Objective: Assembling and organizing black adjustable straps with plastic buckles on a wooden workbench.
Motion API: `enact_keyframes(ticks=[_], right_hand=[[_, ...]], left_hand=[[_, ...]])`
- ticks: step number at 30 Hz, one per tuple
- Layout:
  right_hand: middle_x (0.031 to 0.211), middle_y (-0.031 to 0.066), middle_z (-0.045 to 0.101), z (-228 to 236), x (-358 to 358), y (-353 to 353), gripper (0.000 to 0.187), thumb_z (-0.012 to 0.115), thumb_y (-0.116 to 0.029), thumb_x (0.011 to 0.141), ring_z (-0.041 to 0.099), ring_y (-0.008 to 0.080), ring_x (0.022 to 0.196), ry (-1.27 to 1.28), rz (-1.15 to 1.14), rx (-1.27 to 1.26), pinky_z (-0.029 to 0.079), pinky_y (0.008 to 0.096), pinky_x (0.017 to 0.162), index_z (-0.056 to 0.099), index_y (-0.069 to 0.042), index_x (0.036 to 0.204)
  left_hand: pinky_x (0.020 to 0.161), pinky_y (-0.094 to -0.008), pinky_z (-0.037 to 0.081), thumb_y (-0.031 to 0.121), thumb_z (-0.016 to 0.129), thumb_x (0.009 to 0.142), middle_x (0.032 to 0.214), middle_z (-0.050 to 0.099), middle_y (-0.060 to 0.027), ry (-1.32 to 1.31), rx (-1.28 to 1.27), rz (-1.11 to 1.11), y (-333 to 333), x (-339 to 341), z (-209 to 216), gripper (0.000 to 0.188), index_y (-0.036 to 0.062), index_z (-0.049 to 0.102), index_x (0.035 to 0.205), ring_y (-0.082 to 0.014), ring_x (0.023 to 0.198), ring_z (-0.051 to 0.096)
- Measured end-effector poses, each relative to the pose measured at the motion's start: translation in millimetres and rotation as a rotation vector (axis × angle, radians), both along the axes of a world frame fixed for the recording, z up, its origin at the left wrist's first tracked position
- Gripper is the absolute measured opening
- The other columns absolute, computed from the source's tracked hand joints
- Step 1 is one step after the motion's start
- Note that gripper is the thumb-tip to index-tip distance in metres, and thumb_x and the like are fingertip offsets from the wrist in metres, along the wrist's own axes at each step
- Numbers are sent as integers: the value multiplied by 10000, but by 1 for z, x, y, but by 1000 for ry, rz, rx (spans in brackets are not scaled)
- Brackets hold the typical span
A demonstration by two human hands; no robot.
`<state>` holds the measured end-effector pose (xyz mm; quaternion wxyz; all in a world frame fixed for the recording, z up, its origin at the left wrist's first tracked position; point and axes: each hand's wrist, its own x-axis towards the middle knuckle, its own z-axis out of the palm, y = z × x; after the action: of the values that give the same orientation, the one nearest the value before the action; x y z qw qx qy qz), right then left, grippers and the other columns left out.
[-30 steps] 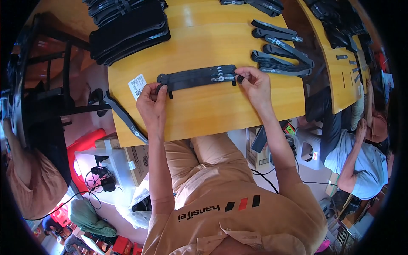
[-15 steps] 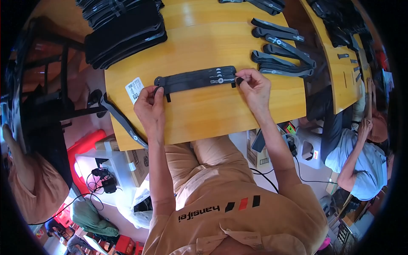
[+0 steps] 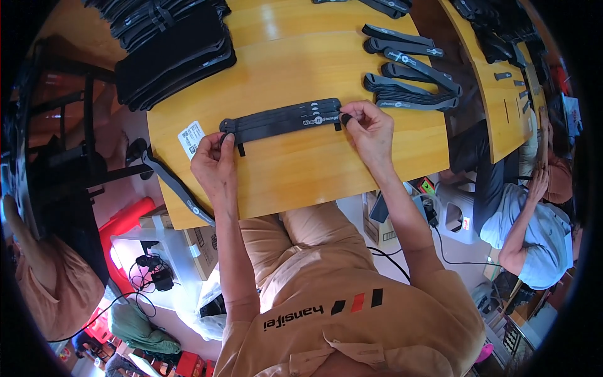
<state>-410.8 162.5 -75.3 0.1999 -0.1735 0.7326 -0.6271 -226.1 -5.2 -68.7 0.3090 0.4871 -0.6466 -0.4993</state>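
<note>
A flat bundle of dark grey straps (image 3: 276, 122) with pale printing lies across the wooden table in front of me, tilted slightly up to the right. Two short black strips (image 3: 241, 149) poke out from under its near edge. My left hand (image 3: 215, 164) is closed in a pinch at the bundle's left end. At the right end, my right hand (image 3: 372, 133) pinches with thumb and forefinger. Something small and black shows at the fingertips of each hand; what it is I cannot make out. A white printed label (image 3: 190, 138) lies beside my left hand.
A single strap (image 3: 179, 188) lies along the table's left edge. Black folded stacks (image 3: 176, 63) stand at the far left, and looped grey straps (image 3: 411, 78) at the right. A second table (image 3: 496, 119) adjoins on the right, where a person in pale blue (image 3: 524, 239) sits.
The table and everything on it sit slightly further left in the picture. Both hands keep their places at the ends of the strap bundle.
</note>
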Motion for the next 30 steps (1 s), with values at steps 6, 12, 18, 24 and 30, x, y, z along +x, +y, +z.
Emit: enact_keyframes(ticks=[6, 12, 18, 24, 30], right_hand=[[690, 15, 582, 1, 1, -3, 183, 561, 104, 683, 516, 48, 599, 68, 6, 33, 414, 177, 544, 643, 13, 818], [690, 30, 589, -2, 0, -2, 179, 565, 102, 672, 527, 58, 583, 108, 8, 64, 422, 183, 535, 642, 14, 808], [678, 31, 587, 0, -1, -2, 173, 571, 87, 675, 519, 56, 576, 88, -3, 65, 416, 188, 526, 646, 12, 811], [688, 32, 586, 2, 0, -3, 161, 572, 83, 683, 509, 56, 568, 96, -2, 93, 409, 187, 519, 647, 18, 811], [686, 37, 583, 2, 1, -3, 154, 575, 85, 683, 507, 58, 562, 105, -5, 100, 405, 189, 512, 644, 22, 806]], left_hand=[[509, -178, 358, 68, 653, 803, 650, 543, 22, -42, -36, 9, 0, 0, 0, 111, -33, 616, 829, -35, 559, 439], [512, -189, 369, 72, 655, 802, 642, 549, 11, -51, -27, 5, -2, 1, -2, 122, -40, 616, 832, -40, 559, 446], [516, -189, 370, 73, 663, 796, 636, 551, 8, -38, -42, 16, -1, -1, -1, 126, -37, 621, 840, -46, 556, 450], [517, -200, 375, 78, 657, 798, 624, 552, -2, -74, -32, 30, 0, -2, 3, 129, -39, 620, 837, -55, 553, 452], [520, -209, 381, 92, 656, 800, 624, 557, -10, -107, -45, 24, 1, -2, 5, 137, -36, 621, 835, -60, 551, 454]])
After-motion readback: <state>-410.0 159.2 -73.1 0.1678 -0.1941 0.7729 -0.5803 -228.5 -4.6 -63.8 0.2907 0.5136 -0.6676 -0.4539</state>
